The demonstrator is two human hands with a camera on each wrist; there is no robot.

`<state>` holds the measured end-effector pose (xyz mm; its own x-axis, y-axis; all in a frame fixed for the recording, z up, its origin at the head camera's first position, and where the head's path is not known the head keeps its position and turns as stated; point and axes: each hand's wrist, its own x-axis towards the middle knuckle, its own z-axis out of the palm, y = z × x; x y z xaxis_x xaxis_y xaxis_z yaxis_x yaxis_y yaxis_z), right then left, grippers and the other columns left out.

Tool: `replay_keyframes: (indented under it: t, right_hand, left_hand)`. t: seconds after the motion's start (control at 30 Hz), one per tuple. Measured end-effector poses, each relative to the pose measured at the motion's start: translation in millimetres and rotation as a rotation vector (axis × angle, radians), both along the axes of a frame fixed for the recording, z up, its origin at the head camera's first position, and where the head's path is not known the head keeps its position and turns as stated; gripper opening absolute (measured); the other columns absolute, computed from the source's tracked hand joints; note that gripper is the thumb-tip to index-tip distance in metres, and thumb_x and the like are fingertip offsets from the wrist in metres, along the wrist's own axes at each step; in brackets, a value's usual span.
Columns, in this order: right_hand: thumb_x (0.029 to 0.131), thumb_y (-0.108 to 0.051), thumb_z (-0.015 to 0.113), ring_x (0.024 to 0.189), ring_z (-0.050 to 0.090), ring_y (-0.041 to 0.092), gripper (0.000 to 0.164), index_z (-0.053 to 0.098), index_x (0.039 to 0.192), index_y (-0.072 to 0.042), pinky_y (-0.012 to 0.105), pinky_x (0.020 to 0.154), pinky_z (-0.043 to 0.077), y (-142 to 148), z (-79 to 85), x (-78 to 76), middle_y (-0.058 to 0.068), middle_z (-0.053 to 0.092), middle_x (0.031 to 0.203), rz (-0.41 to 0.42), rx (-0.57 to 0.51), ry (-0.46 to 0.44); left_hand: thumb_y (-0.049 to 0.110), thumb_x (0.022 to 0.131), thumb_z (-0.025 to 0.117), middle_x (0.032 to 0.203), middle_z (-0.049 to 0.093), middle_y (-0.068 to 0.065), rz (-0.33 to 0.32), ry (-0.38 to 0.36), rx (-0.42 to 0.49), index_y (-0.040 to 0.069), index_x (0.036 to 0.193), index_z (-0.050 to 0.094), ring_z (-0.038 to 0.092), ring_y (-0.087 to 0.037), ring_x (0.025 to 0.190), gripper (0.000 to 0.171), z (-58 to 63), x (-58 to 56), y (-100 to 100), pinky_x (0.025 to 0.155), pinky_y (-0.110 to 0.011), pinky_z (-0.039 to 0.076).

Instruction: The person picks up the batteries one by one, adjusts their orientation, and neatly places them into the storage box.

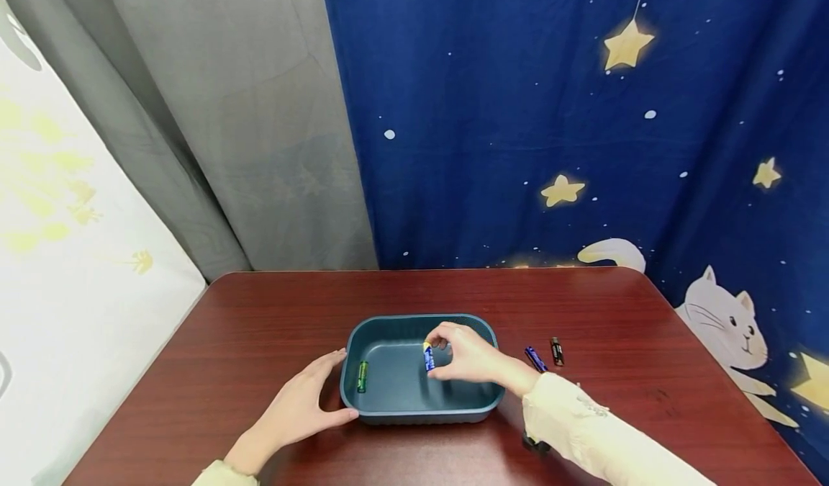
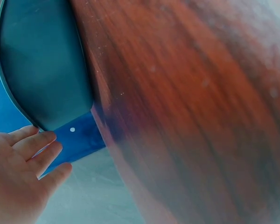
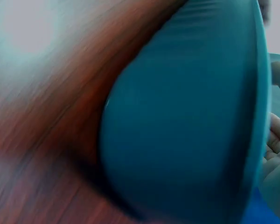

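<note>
Reddish table (image 1: 272,313), battery (image 1: 429,360) pinched
Blue, yellow far end, between thumb and fingers of right hand (image 1: 471,356); left hand (image 1: 299,405) spread

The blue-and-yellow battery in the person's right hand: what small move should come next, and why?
Probably lower the blue-and-yellow battery to the tray's floor and let go: the right hand pinches it over the tray, a green battery already lies inside, and the left hand is at the tray's left rim.
</note>
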<state>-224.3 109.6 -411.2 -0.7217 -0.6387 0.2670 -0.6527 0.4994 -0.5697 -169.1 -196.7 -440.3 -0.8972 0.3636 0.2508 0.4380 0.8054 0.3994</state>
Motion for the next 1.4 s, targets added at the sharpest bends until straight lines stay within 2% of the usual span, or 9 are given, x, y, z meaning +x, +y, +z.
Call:
replay_keyframes:
  t: [0.13, 0.37, 0.57, 0.87, 1.07, 1.2, 1.4]
  right_hand:
    - [0.069, -0.023, 0.077, 0.082, 0.054, 0.014, 0.038, 0.062, 0.1, -0.006, 0.018, 0.067, 0.046, -25, -5.6, -0.9, 0.001, 0.058, 0.091, -0.01, 0.007, -0.02]
    - [0.07, -0.025, 0.077, 0.081, 0.053, 0.008, 0.041, 0.062, 0.103, -0.007, 0.018, 0.073, 0.046, -58, -15.2, -1.8, -0.001, 0.058, 0.092, -0.022, 0.003, -0.083]
    - [0.068, -0.028, 0.078, 0.077, 0.054, 0.008, 0.041, 0.063, 0.099, -0.005, 0.015, 0.069, 0.045, -79, -20.6, -4.4, 0.0, 0.059, 0.088, -0.035, 0.027, -0.107]
    - [0.064, -0.026, 0.081, 0.072, 0.051, 0.002, 0.039, 0.064, 0.093, -0.005, 0.014, 0.066, 0.044, -92, -26.0, -12.9, -0.003, 0.059, 0.08, -0.059, 0.121, -0.171]
    - [0.06, -0.021, 0.083, 0.064, 0.048, 0.002, 0.037, 0.064, 0.087, -0.004, 0.013, 0.059, 0.042, -100, -26.4, -15.1, -0.003, 0.059, 0.073, -0.092, 0.155, -0.171]
    - [0.059, -0.024, 0.084, 0.059, 0.045, 0.002, 0.035, 0.062, 0.08, -0.006, 0.013, 0.053, 0.038, -107, -26.4, -14.3, -0.006, 0.054, 0.067, -0.1, 0.196, -0.136]
    - [0.059, -0.025, 0.084, 0.057, 0.045, 0.002, 0.034, 0.061, 0.078, -0.009, 0.014, 0.051, 0.038, -113, -27.4, -13.9, -0.007, 0.053, 0.066, -0.112, 0.221, -0.13]
  left_hand:
    - [0.058, 0.065, 0.07, 0.134, 0.046, -0.001, 0.007, -0.002, 0.005, 0.012, 0.133, 0.045, 0.044, -0.02, 0.121, 0.086, 0.5, 1.3, 0, 0.091, -0.046, 0.043]
    - [0.061, 0.065, 0.069, 0.134, 0.046, -0.002, 0.003, -0.01, 0.007, 0.012, 0.135, 0.044, 0.045, -0.021, 0.121, 0.089, 1.0, 0.8, 0, 0.091, -0.045, 0.043]
    - [0.061, 0.066, 0.068, 0.134, 0.046, -0.002, -0.001, -0.007, 0.013, 0.012, 0.135, 0.043, 0.045, -0.021, 0.121, 0.088, -0.4, 0.2, -1, 0.091, -0.046, 0.044]
    - [0.058, 0.066, 0.07, 0.134, 0.046, -0.002, -0.002, 0.002, 0.015, 0.013, 0.135, 0.043, 0.044, -0.021, 0.121, 0.087, -2.0, -0.2, -1, 0.091, -0.045, 0.044]
    - [0.058, 0.066, 0.071, 0.133, 0.047, -0.001, -0.009, 0.027, 0.015, 0.013, 0.134, 0.044, 0.045, -0.019, 0.121, 0.086, -1.0, -0.2, 0, 0.091, -0.044, 0.044]
    - [0.056, 0.065, 0.072, 0.133, 0.047, -0.001, -0.015, 0.048, 0.016, 0.013, 0.134, 0.045, 0.045, -0.018, 0.12, 0.085, -1.4, 0.4, -1, 0.091, -0.042, 0.044]
    - [0.055, 0.065, 0.073, 0.132, 0.048, 0.0, -0.02, 0.058, 0.025, 0.013, 0.133, 0.046, 0.045, -0.018, 0.12, 0.084, -1.7, 1.6, -1, 0.091, -0.042, 0.044]
